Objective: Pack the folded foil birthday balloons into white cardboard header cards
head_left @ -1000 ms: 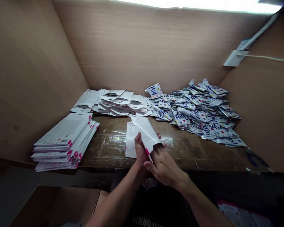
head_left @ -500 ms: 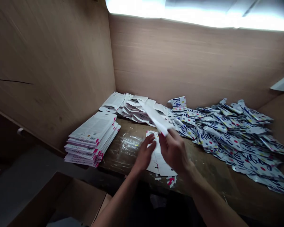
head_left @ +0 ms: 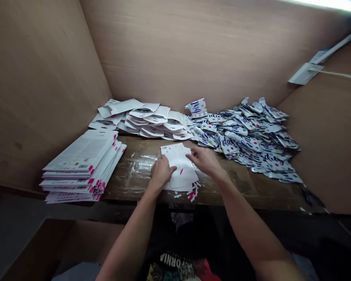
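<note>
A white printed paper sleeve [head_left: 178, 162] lies flat near the table's front edge, on top of at least one more like it. My left hand [head_left: 161, 171] holds its left side, thumb on top and fingers along the edge. At its upper right, my right hand [head_left: 206, 160] is closed in a pinch; whatever is between the fingertips is too small to make out. A small pink scrap [head_left: 181, 171] rests on the sleeve. More white and pink paper scraps [head_left: 193, 191] lie by its lower right corner.
A stack of white sleeves with pink edges [head_left: 82, 156] stands at left. Loose white sleeves [head_left: 149, 117] line the back wall. Dotted foil packets with blue lettering [head_left: 245, 136] are heaped at right. An open cardboard box [head_left: 84, 234] sits below the table at lower left.
The sleeve raised in my right hand now lies flat on the others. My left hand has come onto its left side. A pink scrap now shows on top, and the view has shifted.
</note>
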The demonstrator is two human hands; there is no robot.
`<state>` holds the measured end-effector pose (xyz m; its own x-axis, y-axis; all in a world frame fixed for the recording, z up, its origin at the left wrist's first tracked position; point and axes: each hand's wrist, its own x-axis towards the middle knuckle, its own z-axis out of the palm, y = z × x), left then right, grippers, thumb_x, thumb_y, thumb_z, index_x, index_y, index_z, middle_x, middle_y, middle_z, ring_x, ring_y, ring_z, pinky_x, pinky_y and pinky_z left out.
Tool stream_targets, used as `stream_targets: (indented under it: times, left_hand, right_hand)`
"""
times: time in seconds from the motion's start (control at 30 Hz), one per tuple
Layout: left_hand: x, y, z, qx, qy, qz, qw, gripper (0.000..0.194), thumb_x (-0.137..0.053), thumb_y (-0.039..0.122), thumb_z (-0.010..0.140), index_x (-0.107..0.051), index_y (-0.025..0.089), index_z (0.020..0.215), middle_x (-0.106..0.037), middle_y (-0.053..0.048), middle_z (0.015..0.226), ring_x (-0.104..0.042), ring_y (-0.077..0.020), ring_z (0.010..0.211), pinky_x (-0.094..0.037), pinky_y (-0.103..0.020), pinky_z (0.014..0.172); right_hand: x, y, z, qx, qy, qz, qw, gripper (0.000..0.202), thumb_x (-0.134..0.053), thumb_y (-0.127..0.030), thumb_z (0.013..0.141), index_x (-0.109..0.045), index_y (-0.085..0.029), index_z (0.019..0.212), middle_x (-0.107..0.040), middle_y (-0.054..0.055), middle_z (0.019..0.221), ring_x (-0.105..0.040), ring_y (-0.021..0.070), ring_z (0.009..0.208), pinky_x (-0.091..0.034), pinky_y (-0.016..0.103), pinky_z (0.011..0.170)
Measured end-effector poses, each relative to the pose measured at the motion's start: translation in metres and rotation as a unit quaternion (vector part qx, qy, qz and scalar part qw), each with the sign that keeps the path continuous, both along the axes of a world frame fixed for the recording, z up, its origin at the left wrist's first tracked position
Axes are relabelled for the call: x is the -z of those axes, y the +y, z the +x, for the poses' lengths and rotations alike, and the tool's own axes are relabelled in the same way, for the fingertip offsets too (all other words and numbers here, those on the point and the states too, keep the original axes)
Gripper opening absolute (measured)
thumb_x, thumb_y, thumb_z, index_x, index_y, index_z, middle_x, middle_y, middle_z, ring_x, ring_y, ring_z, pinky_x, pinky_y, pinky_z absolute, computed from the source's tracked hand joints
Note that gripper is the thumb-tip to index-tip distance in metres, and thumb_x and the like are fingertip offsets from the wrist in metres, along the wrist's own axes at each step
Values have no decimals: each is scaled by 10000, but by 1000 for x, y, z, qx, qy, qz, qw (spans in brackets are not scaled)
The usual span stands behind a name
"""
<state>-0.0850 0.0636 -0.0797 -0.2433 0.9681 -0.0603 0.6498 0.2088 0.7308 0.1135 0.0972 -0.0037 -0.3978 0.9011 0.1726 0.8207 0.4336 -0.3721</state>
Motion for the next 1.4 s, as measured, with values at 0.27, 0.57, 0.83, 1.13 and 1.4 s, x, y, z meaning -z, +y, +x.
stream_targets:
  times: [0.27, 0.57, 0.83, 1.13, 1.4]
  left_hand:
    - [2, -12, 14, -36, -34, 62, 997, 334, -804, 302, 814, -648, 188, 1086, -699, -222, 1208, -591, -433, 1310, -378, -534, 1137]
    - [-9, -40, 25, -62, -560, 140, 814, 436, -821, 476, 806, -675, 188, 1099, -791, -94, 1017, -759, -287, 987, -562, -469, 994]
    - [-56, -59, 61, 170, -761, -48, 625, 1039, -576, 940, 757, -597, 160, 1443, -677, -229, 1407, -550, -515, 1395, -478, -712, 1098]
    - [-55, -52, 75, 232, -771, -26, 592, 1113, -556, 923, 783, -422, 178, 1600, -434, -212, 1664, -384, -456, 1546, -388, -621, 1220]
    - [-44, -50, 72, 214, -786, -20, 580, 948, -563, 748, 882, -438, 144, 1601, -529, -212, 1596, -413, -462, 1526, -387, -632, 1217]
  right_hand:
    - [91, -43, 23, 138, 231, -128, 955, 122, -681, -290, 811, -624, -205, 878, -719, 57, 878, -646, 236, 857, -442, 320, 765]
    - [61, -69, 19, 82, 670, -344, 653, 425, -845, -440, 714, -672, -182, 1005, -685, -14, 744, -518, 98, 520, -425, 212, 471]
    - [51, -114, 37, 34, 665, -436, 605, 373, -854, -361, 763, -704, -136, 1019, -674, -13, 614, -527, 82, 449, -424, 188, 447]
    - [57, -129, 25, -6, 678, -408, 611, 277, -664, -454, 915, -597, -196, 838, -469, -94, 414, -327, 79, 336, -304, 209, 379]
    - [57, -117, 32, 132, 417, -105, 893, 311, -631, -520, 1009, -640, -214, 1063, -713, 39, 832, -648, 199, 674, -496, 295, 609]
